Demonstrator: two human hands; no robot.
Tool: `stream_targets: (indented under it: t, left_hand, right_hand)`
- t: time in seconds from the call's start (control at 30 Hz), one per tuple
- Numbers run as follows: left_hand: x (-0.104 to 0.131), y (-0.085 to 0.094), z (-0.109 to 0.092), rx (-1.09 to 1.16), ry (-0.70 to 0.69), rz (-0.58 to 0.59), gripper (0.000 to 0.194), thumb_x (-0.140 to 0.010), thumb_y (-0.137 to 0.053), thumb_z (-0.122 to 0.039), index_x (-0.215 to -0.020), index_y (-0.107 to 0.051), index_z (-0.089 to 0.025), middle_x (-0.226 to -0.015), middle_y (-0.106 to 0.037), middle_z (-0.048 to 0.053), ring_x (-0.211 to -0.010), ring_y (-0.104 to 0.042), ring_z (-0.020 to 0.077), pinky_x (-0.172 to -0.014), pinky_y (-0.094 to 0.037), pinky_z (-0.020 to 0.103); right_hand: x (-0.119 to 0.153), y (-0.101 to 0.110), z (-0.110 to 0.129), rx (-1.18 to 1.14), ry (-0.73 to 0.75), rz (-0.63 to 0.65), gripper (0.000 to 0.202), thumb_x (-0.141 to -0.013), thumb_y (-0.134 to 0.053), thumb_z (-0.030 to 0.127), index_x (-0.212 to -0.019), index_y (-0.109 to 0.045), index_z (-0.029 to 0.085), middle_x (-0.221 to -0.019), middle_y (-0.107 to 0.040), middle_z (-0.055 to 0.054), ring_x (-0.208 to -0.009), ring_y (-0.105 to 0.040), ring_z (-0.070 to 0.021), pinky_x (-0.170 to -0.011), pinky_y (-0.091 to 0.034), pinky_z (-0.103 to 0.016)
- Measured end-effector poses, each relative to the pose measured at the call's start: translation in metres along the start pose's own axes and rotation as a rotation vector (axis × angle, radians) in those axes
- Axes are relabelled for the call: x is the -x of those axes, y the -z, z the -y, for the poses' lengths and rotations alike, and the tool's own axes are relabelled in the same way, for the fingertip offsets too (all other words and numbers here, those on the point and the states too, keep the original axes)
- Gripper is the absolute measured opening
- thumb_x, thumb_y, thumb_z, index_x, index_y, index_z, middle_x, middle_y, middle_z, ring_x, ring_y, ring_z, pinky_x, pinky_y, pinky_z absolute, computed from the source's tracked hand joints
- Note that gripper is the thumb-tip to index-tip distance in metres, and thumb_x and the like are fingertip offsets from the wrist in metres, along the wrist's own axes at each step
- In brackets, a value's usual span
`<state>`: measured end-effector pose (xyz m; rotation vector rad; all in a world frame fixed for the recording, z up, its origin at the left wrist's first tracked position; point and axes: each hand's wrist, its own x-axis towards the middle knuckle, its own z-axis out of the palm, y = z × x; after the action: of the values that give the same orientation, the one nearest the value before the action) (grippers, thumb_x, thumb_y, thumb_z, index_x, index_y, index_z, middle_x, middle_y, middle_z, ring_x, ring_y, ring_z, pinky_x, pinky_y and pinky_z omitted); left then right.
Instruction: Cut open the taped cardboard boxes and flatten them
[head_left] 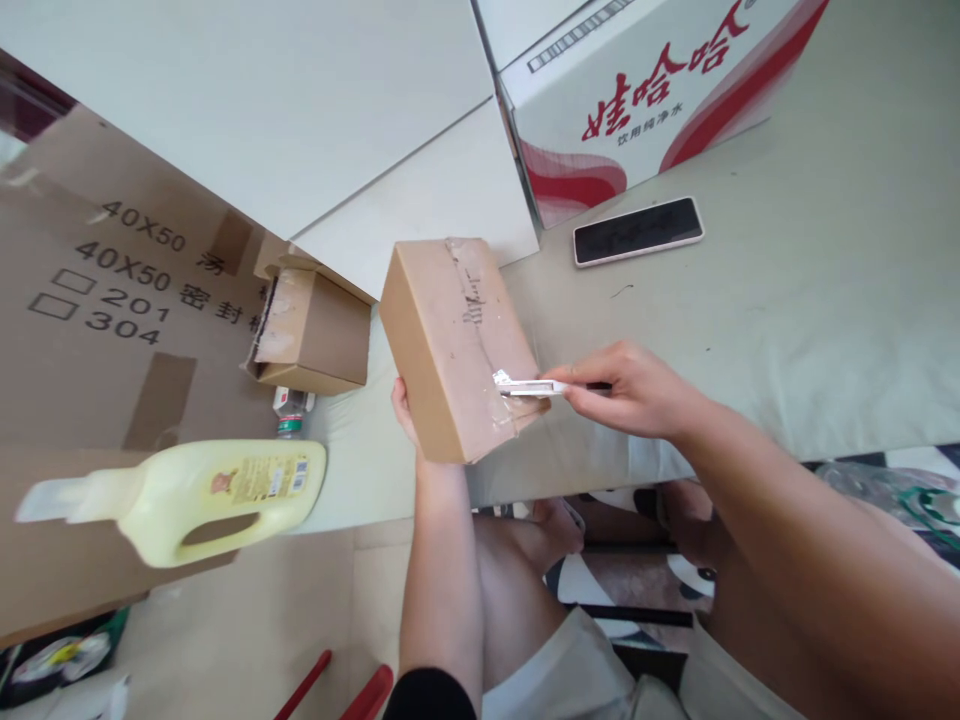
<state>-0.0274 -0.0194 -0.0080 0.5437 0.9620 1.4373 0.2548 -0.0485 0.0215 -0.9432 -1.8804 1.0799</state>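
Note:
A taped cardboard box is tilted near the middle of the view, with clear tape and dark marks along its top seam. My left hand holds it from the left and below; most of its fingers are hidden behind the box. Pinched between the fingers of my right hand is a slim white cutter. Its tip touches the torn, shiny tape near the box's right end.
A phone lies on the pale cloth beside a red-and-white carton. At the left are an opened small box, a small bottle, a yellow detergent bottle and a large carton. White boxes stand behind.

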Motion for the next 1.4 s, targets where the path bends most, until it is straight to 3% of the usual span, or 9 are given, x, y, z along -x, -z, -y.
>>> stream_targets:
  t: [0.3, 0.53, 0.63, 0.73, 0.87, 1.0, 1.13, 1.27, 1.4]
  left_hand:
    - [-0.002, -0.010, -0.004, 0.107, -0.217, -0.085, 0.051, -0.082, -0.060, -0.062, -0.113, -0.070, -0.024, -0.111, -0.078, 0.004, -0.121, -0.065, 0.0306, -0.108, -0.049, 0.047]
    - [-0.002, -0.012, -0.011, 0.117, -0.190, -0.097, 0.055, -0.079, -0.060, -0.070, -0.113, -0.067, -0.028, -0.106, -0.077, 0.001, -0.112, -0.068, 0.0276, -0.101, -0.053, 0.044]
    - [-0.003, -0.012, -0.010, 0.075, -0.173, -0.121, 0.052, -0.080, -0.061, -0.067, -0.113, -0.068, -0.028, -0.104, -0.078, 0.001, -0.104, -0.071, 0.0268, -0.094, -0.057, 0.043]
    - [-0.002, -0.013, -0.008, -0.004, -0.182, -0.112, 0.045, -0.082, -0.064, -0.059, -0.111, -0.071, -0.025, -0.102, -0.078, 0.002, -0.100, -0.073, 0.0251, -0.090, -0.058, 0.038]
    - [-0.001, -0.012, -0.006, -0.080, -0.090, -0.090, 0.042, -0.080, -0.066, -0.057, -0.105, -0.074, -0.024, -0.097, -0.079, 0.003, -0.091, -0.075, 0.0241, -0.082, -0.060, 0.035]
    - [0.000, -0.012, -0.003, -0.129, -0.039, -0.054, 0.043, -0.078, -0.066, -0.060, -0.102, -0.074, -0.025, -0.095, -0.079, 0.003, -0.096, -0.075, 0.0270, -0.080, -0.060, 0.036]
    - [0.004, -0.016, 0.002, -0.153, 0.003, -0.039, 0.048, -0.073, -0.072, -0.060, -0.103, -0.074, -0.022, -0.097, -0.079, 0.006, -0.095, -0.075, 0.0282, -0.081, -0.060, 0.038]
    - [0.006, -0.022, 0.004, -0.170, 0.013, -0.032, 0.045, -0.070, -0.075, -0.055, -0.100, -0.073, -0.022, -0.096, -0.078, 0.006, -0.089, -0.074, 0.0256, -0.080, -0.058, 0.037]
    - [0.003, -0.023, 0.004, -0.182, -0.037, 0.058, 0.038, -0.070, -0.077, -0.047, -0.100, -0.073, -0.023, -0.107, -0.076, 0.005, -0.098, -0.071, 0.0230, -0.085, -0.055, 0.033]
  right_hand:
    - [0.002, 0.010, 0.006, -0.019, -0.057, -0.023, 0.037, -0.088, -0.053, 0.035, -0.098, -0.083, 0.017, -0.057, -0.053, 0.002, -0.051, -0.042, -0.0096, -0.050, -0.032, -0.024]
    - [0.003, 0.014, -0.008, 0.169, -0.341, -0.490, 0.035, -0.087, -0.054, 0.038, -0.103, -0.081, 0.022, -0.064, -0.061, -0.002, -0.058, -0.052, -0.0178, -0.057, -0.039, -0.031]
    - [-0.002, 0.007, -0.025, 0.401, -0.524, -0.522, 0.037, -0.085, -0.055, 0.031, -0.113, -0.078, 0.024, -0.072, -0.067, -0.007, -0.064, -0.059, -0.0246, -0.064, -0.047, -0.038]
    - [-0.007, 0.000, -0.034, 0.464, -0.401, -0.545, 0.038, -0.083, -0.057, 0.028, -0.116, -0.076, 0.022, -0.104, -0.073, -0.015, -0.093, -0.067, -0.0346, -0.084, -0.053, -0.052]
    - [-0.010, -0.008, -0.027, 0.178, -0.142, -0.570, 0.036, -0.089, -0.055, 0.036, -0.120, -0.070, 0.024, -0.124, -0.070, -0.012, -0.116, -0.065, -0.0316, -0.096, -0.053, -0.051]
    - [-0.010, -0.014, -0.019, 0.080, -0.191, -0.530, 0.048, -0.084, -0.063, 0.043, -0.128, -0.062, 0.022, -0.129, -0.067, -0.014, -0.112, -0.065, -0.0308, -0.091, -0.055, -0.050]
    - [-0.009, -0.017, -0.017, 0.083, -0.070, -0.489, 0.055, -0.082, -0.064, 0.035, -0.136, -0.055, 0.027, -0.130, -0.062, -0.011, -0.107, -0.064, -0.0271, -0.087, -0.057, -0.046]
    - [-0.008, -0.017, -0.026, 0.332, -0.123, -0.463, 0.030, -0.082, -0.060, 0.023, -0.109, -0.072, 0.024, -0.125, -0.060, -0.014, -0.113, -0.060, -0.0322, -0.093, -0.054, -0.052]
    - [-0.006, -0.019, -0.040, 0.492, -0.254, -0.448, 0.023, -0.083, -0.064, 0.028, -0.096, -0.079, 0.018, -0.125, -0.057, -0.022, -0.116, -0.057, -0.0420, -0.099, -0.048, -0.065]
